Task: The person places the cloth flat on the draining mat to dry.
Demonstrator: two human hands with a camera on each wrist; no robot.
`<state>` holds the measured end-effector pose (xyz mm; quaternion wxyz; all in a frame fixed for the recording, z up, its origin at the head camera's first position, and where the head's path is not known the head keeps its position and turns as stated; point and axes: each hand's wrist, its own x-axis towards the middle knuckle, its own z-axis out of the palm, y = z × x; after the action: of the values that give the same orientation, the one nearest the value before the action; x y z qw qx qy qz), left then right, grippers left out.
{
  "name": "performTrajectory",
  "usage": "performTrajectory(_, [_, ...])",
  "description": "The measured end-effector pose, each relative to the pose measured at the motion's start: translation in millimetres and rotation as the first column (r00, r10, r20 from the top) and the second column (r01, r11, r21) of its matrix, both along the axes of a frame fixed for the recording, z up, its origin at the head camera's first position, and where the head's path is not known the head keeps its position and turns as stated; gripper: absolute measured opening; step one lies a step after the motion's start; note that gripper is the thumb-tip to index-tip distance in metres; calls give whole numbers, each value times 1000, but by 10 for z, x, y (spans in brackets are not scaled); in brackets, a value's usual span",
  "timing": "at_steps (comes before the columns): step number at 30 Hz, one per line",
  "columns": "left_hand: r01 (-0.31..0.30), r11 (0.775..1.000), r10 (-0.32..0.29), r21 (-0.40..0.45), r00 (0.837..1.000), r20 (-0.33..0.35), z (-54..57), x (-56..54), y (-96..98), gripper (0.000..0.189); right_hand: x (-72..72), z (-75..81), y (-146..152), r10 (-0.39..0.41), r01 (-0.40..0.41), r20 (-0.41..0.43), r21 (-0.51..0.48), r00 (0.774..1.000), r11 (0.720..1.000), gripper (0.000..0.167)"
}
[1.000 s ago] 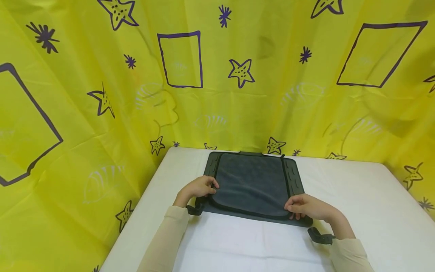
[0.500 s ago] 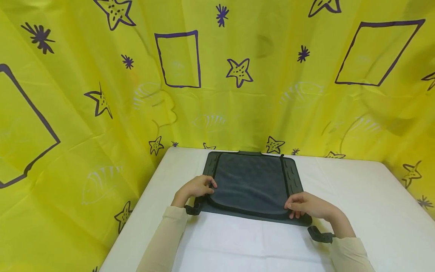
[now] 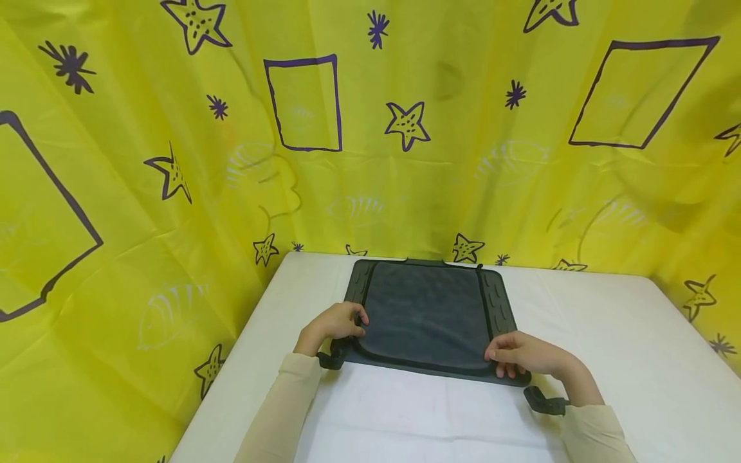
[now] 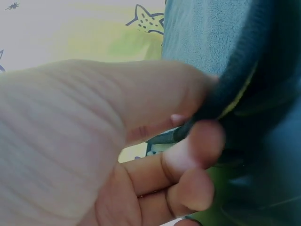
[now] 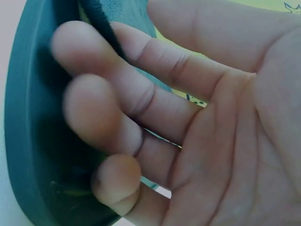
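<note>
A dark slate-blue cloth (image 3: 425,308) with a thick black border lies over a dark tray (image 3: 501,302) with slotted sides. At its near left corner, my left hand (image 3: 337,321) pinches the border. In the left wrist view the thumb is on one side of the cloth edge (image 4: 230,70), and fingers are curled by the other. Near the right corner, my right hand (image 3: 523,354) pinches the edge between thumb and index finger. Its other fingers hang curled over the tray rim (image 5: 19,113) in the right wrist view.
The tray stands on a white-covered table (image 3: 393,411), its far edge close to a yellow curtain (image 3: 359,173) printed with stars and rectangles. Dark wrist mounts (image 3: 544,402) sit below the hands, beside beige sleeves (image 3: 283,411).
My left hand has shifted slightly down, and the crease across the cloth's near half looks flatter. My right hand stays nearly in place at its corner.
</note>
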<state>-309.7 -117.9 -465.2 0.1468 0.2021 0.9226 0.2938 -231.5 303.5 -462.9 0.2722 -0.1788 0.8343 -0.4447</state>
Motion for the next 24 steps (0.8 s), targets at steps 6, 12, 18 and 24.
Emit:
performTrajectory(6, [-2,1000,2,3,999,-45,-12,-11,1,16,-10,-4,1,-45,46,-84,19,995,999,25])
performTrajectory(12, [-22,998,29,56,991,-127,-70,-47,9,21,-18,-49,-48,-150,161,-181,46,972,986,42])
performTrajectory(18, [-86,996,86,8,978,-188,-114,-53,27,36,-23,-99,-113,-204,251,-285,138,937,958,53])
performTrajectory(24, [-105,993,91,-61,977,-195,-136,-44,27,44,-20,-94,-137,-216,272,-280,177,935,946,56])
